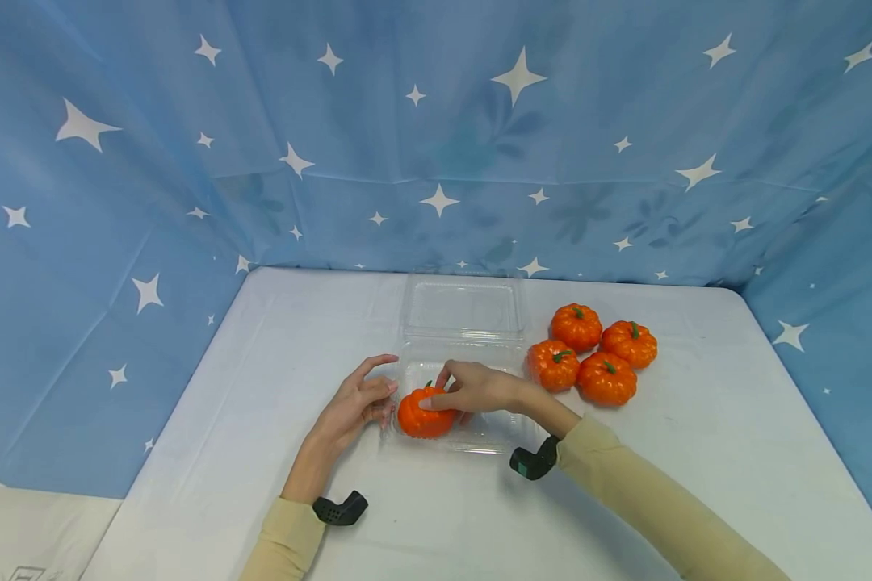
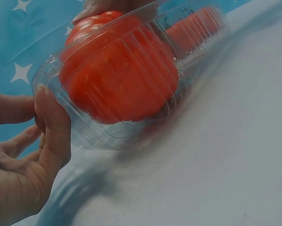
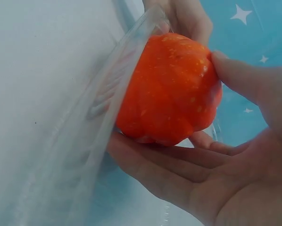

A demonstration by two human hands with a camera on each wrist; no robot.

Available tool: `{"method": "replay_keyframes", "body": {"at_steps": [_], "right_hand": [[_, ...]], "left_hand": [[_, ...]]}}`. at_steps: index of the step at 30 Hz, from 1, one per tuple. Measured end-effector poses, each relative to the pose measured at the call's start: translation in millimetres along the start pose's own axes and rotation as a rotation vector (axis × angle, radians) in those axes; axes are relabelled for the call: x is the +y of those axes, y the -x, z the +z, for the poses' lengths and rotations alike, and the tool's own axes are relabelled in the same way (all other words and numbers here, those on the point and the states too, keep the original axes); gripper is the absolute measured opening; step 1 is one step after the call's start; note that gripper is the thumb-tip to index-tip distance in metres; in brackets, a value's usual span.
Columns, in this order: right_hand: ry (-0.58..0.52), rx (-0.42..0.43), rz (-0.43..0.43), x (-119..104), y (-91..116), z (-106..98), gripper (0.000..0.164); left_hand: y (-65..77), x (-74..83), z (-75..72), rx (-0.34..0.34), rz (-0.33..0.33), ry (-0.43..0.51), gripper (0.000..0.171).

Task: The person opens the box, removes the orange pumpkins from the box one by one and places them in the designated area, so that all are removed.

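A small orange toy pumpkin (image 1: 425, 413) with a green stem sits in the left front corner of a clear plastic clamshell container (image 1: 480, 440). My right hand (image 1: 480, 389) holds it from the right, thumb on one side and fingers on the other. In the right wrist view, the thumb presses the pumpkin (image 3: 171, 92) while the fingers of the right hand (image 3: 216, 174) reach beneath it. My left hand (image 1: 352, 407) is at the container's left edge. The left wrist view shows the left hand (image 2: 42, 141) pinching the rim of the container (image 2: 103, 139) between thumb and finger.
Several more orange pumpkins (image 1: 606, 379) are grouped on the white table (image 1: 668, 468), just right of the container. The container's hinged lid (image 1: 465, 307) lies open toward the back. A blue curtain with white stars (image 1: 436, 161) hangs behind and along the sides.
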State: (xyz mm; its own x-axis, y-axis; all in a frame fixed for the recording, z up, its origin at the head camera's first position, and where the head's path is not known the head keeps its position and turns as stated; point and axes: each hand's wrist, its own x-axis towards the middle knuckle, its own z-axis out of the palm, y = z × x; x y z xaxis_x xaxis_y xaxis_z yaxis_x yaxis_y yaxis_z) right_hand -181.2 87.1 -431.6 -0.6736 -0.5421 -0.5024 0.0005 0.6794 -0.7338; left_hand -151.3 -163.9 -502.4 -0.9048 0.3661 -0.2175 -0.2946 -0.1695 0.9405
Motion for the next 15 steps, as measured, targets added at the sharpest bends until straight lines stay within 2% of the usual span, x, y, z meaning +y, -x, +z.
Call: {"method": "replay_keyframes", "body": {"at_steps": [7,15], "right_hand": [[0.050,-0.023,0.005,2.7,0.3,0.3,0.066],[0.036,-0.021,-0.013,3.4,1.2,0.4,0.057]], "left_hand": [[-0.5,-1.6,-0.1,0.007,-0.002,-0.001,0.055],[0.0,-0.5,0.2,0.013,-0.003,0.001,0.055]]}}
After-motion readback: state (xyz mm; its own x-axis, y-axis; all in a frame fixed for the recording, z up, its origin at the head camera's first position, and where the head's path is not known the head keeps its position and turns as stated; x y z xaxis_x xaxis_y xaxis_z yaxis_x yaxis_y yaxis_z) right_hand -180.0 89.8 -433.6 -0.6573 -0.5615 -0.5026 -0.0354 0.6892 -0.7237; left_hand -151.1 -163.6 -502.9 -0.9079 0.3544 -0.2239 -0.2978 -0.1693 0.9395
